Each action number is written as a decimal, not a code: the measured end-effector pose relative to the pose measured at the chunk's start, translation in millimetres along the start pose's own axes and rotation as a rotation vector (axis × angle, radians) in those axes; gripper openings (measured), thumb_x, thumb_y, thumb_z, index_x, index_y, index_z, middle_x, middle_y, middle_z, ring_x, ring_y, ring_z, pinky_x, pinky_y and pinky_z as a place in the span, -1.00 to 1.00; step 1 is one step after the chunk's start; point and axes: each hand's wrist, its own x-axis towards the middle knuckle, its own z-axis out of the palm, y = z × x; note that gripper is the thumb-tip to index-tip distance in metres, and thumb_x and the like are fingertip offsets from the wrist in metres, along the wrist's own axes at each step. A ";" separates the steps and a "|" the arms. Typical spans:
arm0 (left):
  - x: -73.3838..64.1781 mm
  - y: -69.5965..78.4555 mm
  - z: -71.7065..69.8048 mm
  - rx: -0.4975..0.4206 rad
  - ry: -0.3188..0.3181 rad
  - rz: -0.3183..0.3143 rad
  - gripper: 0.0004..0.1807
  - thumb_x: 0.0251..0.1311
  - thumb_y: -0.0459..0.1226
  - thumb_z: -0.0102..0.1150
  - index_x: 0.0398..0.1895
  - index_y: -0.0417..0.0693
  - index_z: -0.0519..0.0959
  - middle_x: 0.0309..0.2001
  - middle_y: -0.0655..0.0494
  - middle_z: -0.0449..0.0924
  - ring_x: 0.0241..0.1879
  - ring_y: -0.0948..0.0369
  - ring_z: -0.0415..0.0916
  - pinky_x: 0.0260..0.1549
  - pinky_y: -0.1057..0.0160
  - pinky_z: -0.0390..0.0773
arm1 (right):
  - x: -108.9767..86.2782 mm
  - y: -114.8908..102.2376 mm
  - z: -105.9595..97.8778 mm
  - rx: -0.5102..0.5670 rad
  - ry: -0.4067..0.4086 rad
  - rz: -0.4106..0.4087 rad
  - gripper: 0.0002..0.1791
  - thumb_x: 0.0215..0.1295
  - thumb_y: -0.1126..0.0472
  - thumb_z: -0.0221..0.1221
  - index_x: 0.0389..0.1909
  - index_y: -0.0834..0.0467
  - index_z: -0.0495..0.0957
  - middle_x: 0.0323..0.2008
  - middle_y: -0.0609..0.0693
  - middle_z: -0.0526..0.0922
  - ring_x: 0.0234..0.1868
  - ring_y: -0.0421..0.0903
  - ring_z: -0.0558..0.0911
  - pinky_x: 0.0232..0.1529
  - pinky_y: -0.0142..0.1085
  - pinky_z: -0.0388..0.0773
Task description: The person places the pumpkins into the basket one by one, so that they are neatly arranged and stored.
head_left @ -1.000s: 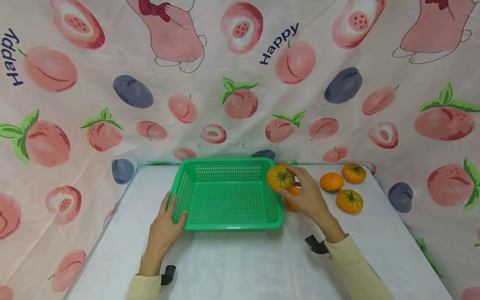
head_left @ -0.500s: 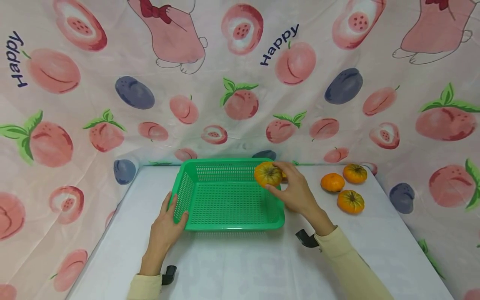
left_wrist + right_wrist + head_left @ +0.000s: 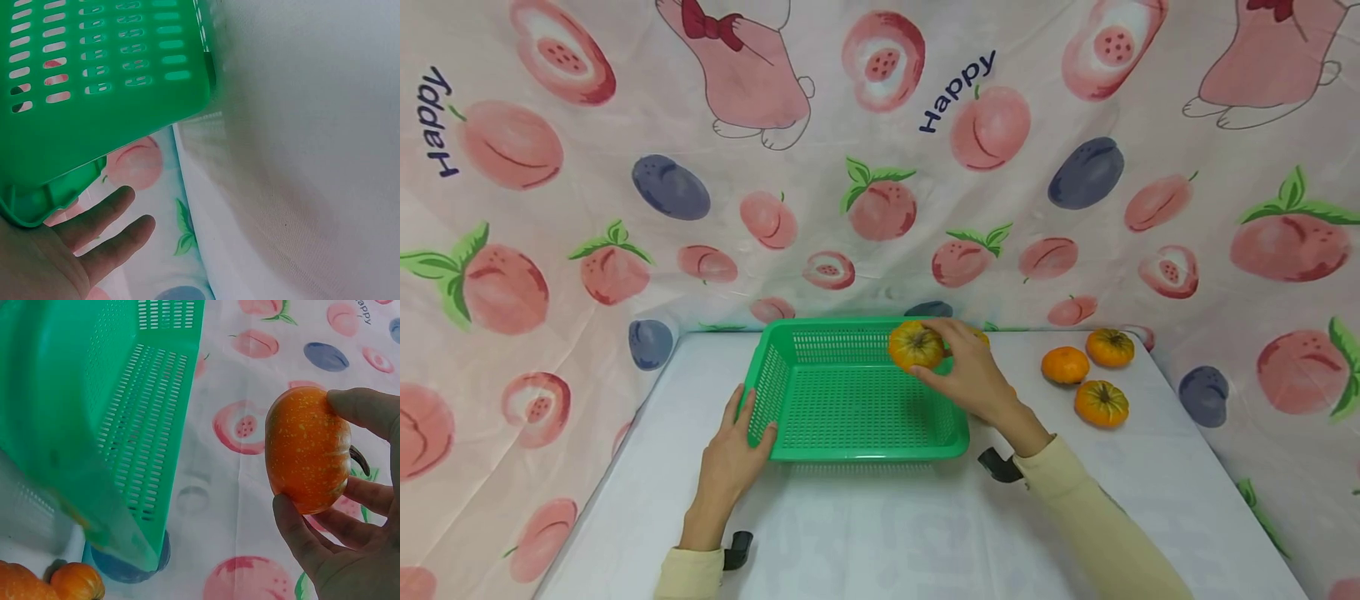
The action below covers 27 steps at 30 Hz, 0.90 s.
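My right hand pinches a small orange pumpkin between thumb and fingers, above the right back part of the green basket. In the right wrist view the pumpkin shows speckled skin and a dark stem facing the palm. At the basket's front left corner my left hand rests with its thumb over the rim and its fingers along the outside. The left wrist view shows two fingers straight and spread below the basket wall.
Several pumpkins stand on the white table right of the basket. Others, partly hidden behind my right hand in the head view, show as pumpkins in the right wrist view. A fruit-printed cloth hangs behind.
My right hand has carried the pumpkin leftward, from beside the basket's right rim to over its interior. The left hand and the basket have stayed in place.
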 end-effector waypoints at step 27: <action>0.2 0.2 0.0 0.007 0.001 -0.011 -0.22 0.36 0.01 0.02 0.54 -0.12 0.10 0.57 -0.08 -0.05 -0.05 -0.22 0.63 -0.37 -0.07 0.61 | 44.2 -7.6 29.2 0.045 -0.162 0.050 -0.28 0.19 -0.11 0.33 0.34 0.02 0.39 0.27 0.05 0.46 0.06 0.02 0.58 -0.04 -0.11 0.62</action>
